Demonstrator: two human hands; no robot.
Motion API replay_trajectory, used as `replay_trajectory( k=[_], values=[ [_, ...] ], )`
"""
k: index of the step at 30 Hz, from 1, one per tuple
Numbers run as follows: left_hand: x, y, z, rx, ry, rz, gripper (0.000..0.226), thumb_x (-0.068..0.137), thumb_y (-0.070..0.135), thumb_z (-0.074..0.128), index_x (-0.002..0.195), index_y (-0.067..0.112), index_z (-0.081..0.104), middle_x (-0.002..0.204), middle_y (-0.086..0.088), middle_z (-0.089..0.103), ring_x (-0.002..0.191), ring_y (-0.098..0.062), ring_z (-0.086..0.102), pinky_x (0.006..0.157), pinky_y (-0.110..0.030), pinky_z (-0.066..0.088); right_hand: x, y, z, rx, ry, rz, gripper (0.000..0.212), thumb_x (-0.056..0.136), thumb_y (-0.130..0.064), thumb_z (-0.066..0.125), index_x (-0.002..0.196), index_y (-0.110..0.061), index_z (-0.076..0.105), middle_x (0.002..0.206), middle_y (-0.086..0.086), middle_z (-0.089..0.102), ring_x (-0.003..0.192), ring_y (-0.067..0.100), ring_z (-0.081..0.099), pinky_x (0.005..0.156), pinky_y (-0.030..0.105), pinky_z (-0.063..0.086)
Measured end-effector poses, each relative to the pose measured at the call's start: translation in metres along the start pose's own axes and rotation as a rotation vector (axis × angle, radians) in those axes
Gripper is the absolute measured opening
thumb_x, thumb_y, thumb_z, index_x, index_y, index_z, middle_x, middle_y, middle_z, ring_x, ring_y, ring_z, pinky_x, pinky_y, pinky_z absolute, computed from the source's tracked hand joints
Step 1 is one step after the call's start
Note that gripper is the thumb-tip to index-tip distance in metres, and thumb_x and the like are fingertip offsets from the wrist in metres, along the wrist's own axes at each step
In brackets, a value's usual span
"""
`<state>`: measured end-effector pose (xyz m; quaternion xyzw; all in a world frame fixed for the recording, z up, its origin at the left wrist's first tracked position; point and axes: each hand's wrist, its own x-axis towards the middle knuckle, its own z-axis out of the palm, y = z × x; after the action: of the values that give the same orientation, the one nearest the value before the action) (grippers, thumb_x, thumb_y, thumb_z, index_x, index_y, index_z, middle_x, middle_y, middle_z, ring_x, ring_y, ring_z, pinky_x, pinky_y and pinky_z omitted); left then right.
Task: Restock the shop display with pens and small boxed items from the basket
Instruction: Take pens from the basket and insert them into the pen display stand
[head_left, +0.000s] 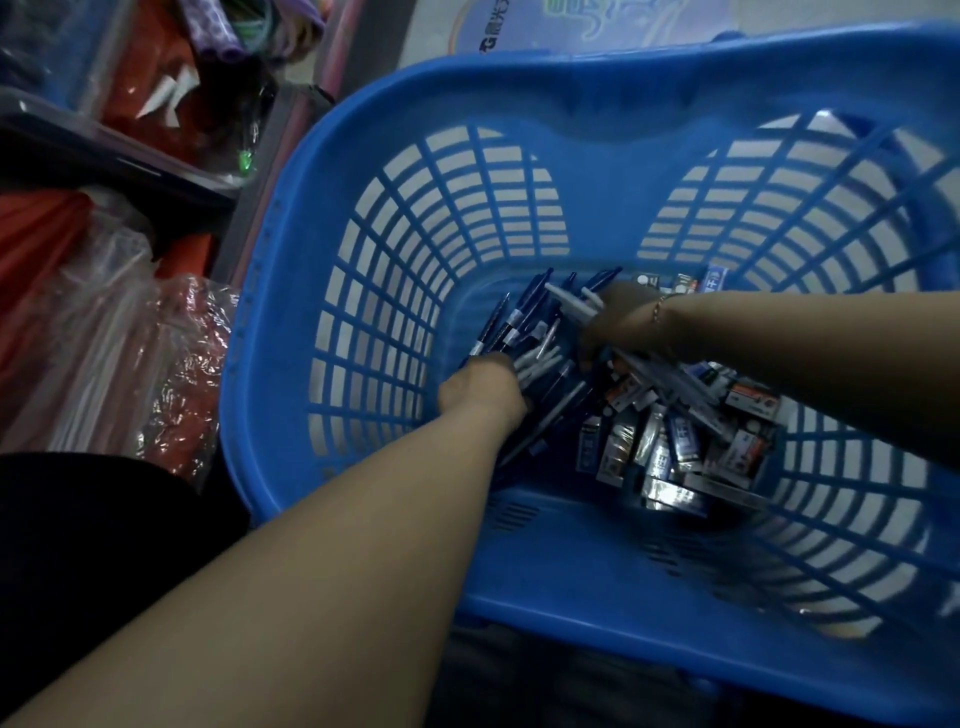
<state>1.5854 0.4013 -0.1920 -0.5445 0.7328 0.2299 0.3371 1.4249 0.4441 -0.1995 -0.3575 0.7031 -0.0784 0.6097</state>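
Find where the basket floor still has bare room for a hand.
Little of the blue slatted plastic basket's floor is bare: only a strip at the far end, beyond the blue and white pens. Small boxed items crowd the right; both hands fill the middle.

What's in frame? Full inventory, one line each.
basket: one, blue slatted plastic, fills most of the view
pens: a loose heap, too many to count, dark blue and white, basket bottom, left part
small boxes: a heap, too many to count, black, white and blue, basket bottom, right part
wrapped red goods: several clear-plastic packs, on shelving left of the basket
bracelet: one, thin, on the right wrist
left hand: in the basket, on the pens; grip hidden
right hand: in the basket, closed around white pens
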Motion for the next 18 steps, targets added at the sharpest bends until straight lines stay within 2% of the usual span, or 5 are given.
replay_trajectory(
  k=[3,6,11,15,18],
  values=[
    [0.010,-0.008,-0.006,-0.013,-0.014,0.053,0.026,0.090,0.028,0.063,0.103,0.010,0.049,0.112,-0.011,0.058,0.085,-0.024,0.051,0.071,-0.030,0.044,-0.007,-0.004,0.001,0.127,0.120,0.048,0.019,0.087,-0.011,0.059,0.068,-0.006,0.058,0.059,0.007,0.061,0.034,0.011,0.054,0.043,0.019,0.048],
    [0.013,-0.017,-0.007,-0.008,-0.007,0.070,0.030,0.092,0.023,0.059,0.112,0.002,0.050,0.115,-0.012,0.057,0.087,-0.025,0.054,0.071,-0.028,0.044,-0.013,-0.010,0.002,0.126,0.190,0.076,0.025,0.086,-0.007,0.061,0.062,-0.004,0.054,0.042,0.003,0.057,0.028,0.012,0.049,0.035,0.015,0.042],
    [0.016,-0.024,0.000,-0.084,0.024,0.057,0.021,0.090,0.023,0.063,0.093,0.010,0.047,0.081,-0.005,0.048,0.076,-0.021,0.052,0.068,-0.029,0.044,-0.017,-0.009,0.002,0.124,0.211,0.158,0.026,0.089,-0.009,0.059,0.065,-0.005,0.051,0.062,0.008,0.054,0.046,0.018,0.047,0.045,0.020,0.040],
    [0.018,-0.018,0.003,-0.074,0.015,0.037,0.026,0.091,0.016,0.060,0.113,0.005,0.052,0.108,-0.012,0.057,0.098,-0.028,0.059,0.077,-0.032,0.048,-0.014,-0.010,0.006,0.238,0.235,0.195,0.019,0.087,-0.006,0.061,0.071,-0.003,0.052,0.060,0.010,0.056,0.036,0.016,0.051,0.033,0.016,0.042],
    [0.019,-0.013,0.009,0.015,-0.015,0.024,0.031,0.091,0.009,0.058,0.121,0.003,0.051,0.121,-0.015,0.057,0.107,-0.030,0.058,0.085,-0.036,0.049,-0.007,-0.012,0.013,0.378,0.219,0.203,0.009,0.086,-0.001,0.061,0.086,0.004,0.054,0.064,0.015,0.059,0.032,0.018,0.055,0.034,0.022,0.048]
  ],
)
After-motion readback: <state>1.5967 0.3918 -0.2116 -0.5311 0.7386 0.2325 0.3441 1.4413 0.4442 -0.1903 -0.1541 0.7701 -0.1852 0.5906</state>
